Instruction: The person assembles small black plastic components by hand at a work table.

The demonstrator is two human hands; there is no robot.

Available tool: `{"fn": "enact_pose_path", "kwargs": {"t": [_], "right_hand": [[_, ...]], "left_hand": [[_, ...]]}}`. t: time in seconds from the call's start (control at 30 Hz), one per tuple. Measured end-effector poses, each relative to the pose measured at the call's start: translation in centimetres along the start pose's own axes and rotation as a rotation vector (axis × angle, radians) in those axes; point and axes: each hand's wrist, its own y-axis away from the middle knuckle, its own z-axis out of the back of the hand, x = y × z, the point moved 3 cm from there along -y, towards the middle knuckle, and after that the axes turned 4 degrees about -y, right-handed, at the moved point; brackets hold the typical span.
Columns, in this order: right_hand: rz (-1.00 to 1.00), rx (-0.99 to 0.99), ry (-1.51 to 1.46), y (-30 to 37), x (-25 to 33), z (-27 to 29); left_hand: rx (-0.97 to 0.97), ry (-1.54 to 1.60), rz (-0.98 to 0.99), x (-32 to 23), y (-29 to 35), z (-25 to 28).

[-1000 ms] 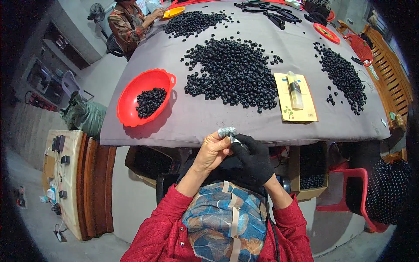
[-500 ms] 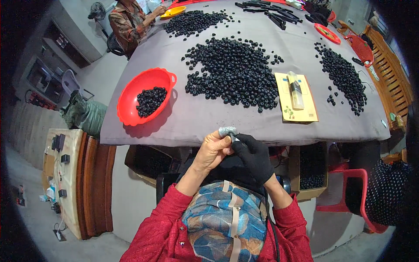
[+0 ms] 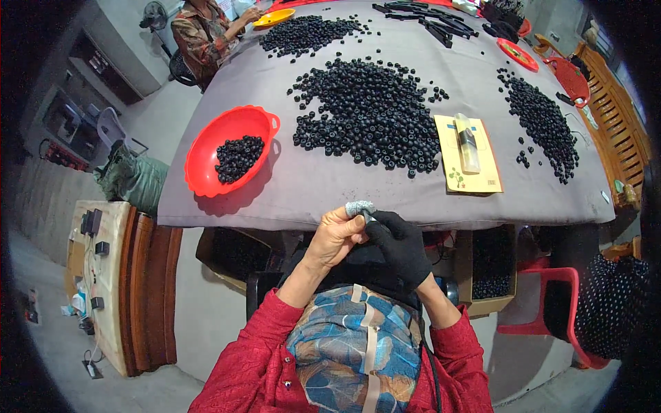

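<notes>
My bare left hand [image 3: 337, 236] and my right hand [image 3: 399, 246], which wears a black glove, meet at the near edge of the grey table [image 3: 330, 189]. Between their fingertips they pinch a small grey crumpled piece [image 3: 359, 207]; what it is cannot be made out. A big heap of small black ring-shaped parts [image 3: 368, 113] lies ahead on the table. To the left stands a red bowl [image 3: 206, 155] holding some of the same black parts. A yellow card [image 3: 468, 155] with a clear tube on it lies to the right of the heap.
More heaps of black parts [image 3: 544, 124] lie at the right and far end. Another person [image 3: 206, 34] sits at the far left corner by a yellow dish. Red trays [image 3: 516, 54] stand far right. A wooden cabinet [image 3: 127, 289] is at my left, a red chair [image 3: 558, 310] at my right.
</notes>
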Motion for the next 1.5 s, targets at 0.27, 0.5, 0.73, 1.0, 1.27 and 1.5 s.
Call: {"fn": "enact_pose_path", "kwargs": {"t": [0.27,0.5,0.73,1.0,1.27,1.5], "right_hand": [[0.030,0.000,0.073,0.2,-0.1,0.2],[0.067,-0.027,0.051,-0.3,0.2,0.5],[-0.434,-0.115,-0.406,0.1,-4.4,0.3],[-0.718,-0.223,-0.563,-1.1,-2.0,0.1],[-0.627,-0.149,-0.420,-1.1,-2.5,0.5],[-0.482,-0.168,-0.468,-0.5,-3.9,0.0]], "left_hand": [[-0.017,-0.073,-0.020,0.2,0.0,0.2],[-0.028,-0.046,-0.028,0.2,-0.1,-0.6],[0.017,-0.033,-0.032,0.7,-0.7,-0.3],[-0.017,-0.078,-0.029,1.0,-0.6,-0.3],[-0.017,-0.082,0.020,1.6,-0.5,-0.6],[-0.015,0.064,0.036,1.8,-0.8,-0.2]]}}
